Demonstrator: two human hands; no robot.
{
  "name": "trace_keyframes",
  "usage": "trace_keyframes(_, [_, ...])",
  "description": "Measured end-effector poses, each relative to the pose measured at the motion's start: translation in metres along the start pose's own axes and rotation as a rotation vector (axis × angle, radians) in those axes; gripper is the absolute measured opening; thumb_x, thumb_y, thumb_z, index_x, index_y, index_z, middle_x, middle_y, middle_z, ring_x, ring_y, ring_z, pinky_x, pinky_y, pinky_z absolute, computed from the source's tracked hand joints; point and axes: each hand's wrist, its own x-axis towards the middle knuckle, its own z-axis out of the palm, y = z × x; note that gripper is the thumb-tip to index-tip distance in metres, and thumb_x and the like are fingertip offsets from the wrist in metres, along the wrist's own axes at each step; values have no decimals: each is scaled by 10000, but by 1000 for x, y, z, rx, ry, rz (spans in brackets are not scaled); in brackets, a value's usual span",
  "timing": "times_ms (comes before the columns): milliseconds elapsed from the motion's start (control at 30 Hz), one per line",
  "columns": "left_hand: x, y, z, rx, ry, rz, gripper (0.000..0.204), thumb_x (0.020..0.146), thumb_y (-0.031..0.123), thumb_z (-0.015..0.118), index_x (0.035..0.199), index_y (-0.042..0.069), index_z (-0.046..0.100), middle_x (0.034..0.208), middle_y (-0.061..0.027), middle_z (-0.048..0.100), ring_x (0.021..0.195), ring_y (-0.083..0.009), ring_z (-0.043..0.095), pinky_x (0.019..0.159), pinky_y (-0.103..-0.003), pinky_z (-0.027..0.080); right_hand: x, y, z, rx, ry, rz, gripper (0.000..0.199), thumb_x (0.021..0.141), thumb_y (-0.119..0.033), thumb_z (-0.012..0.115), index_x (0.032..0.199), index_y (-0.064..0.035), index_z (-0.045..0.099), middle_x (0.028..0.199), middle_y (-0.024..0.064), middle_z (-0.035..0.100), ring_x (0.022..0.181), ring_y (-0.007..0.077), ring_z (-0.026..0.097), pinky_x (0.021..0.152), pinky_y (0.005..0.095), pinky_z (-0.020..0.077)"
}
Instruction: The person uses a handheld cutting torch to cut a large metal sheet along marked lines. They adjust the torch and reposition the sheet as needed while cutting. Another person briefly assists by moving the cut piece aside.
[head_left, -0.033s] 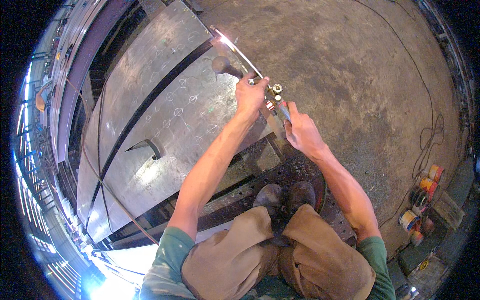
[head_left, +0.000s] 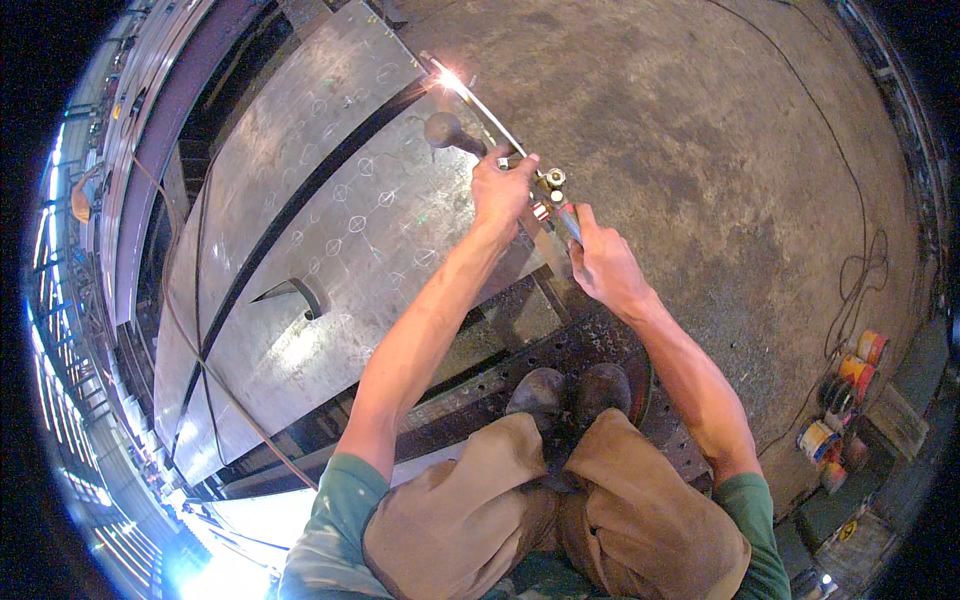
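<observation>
A cutting torch point(head_left: 501, 132) slants up and left across the corner of a large grey steel plate point(head_left: 350, 200). Bright flame and sparks glow at its tip, beside the end of a dark curved slot in the plate. My right hand point(head_left: 607, 262) is closed round the torch's handle, behind the brass valves point(head_left: 556, 178). Further forward, my left hand point(head_left: 500, 190) grips near the torch tubes, thumb against them. A dark round-headed tool point(head_left: 441, 129) lies on the plate with its shaft running to my left fingers; whether they hold it is hidden.
Chalk circles mark the plate, and a small curved cut-out point(head_left: 300, 294) shows in it. A hose point(head_left: 245, 412) crosses its left part. My boots point(head_left: 602, 390) rest on a perforated dark metal piece point(head_left: 685, 440). Several cans and spools point(head_left: 855, 370) stand at right, near a thin cable point(head_left: 862, 268).
The glow at the torch tip has grown brighter, with more sparks. Both hands stay in nearly the same place.
</observation>
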Motion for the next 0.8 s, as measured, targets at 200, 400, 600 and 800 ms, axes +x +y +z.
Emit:
trace_keyframes(200, [-4,4,-3,27,13,25,459,851,225,779,1208,-43,670,1014,-146,720,917,-218,647,816,-358,501,1,-3,-2,4,-25,19,375,893,-50,564,1227,-4,401,711,296,585,710,527,593,617,604,418])
trace_keyframes(400, [-5,7,-3,19,21,12,485,843,225,785,1228,-43,662,1051,-170,715,946,-238,653,840,-369,503,1,1,2,-9,20,-9,361,884,-31,567,1206,-8,405,695,282,577,687,521,589,596,598,415])
trace_keyframes(600, [-8,13,-5,3,-2,-18,492,833,221,798,1229,-37,663,1070,-168,711,974,-240,644,864,-373,495,2,-4,-3,23,-32,25,372,875,-11,581,1203,2,406,703,276,576,696,509,595,598,577,418])
trace_keyframes(800, [-7,11,-8,-2,-11,-2,521,836,229,799,1253,-42,643,1108,-177,700,1003,-250,643,884,-378,492,1,-2,2,1,-8,-9,441,877,-9,588,1275,31,401,748,278,599,716,506,605,608,572,432])
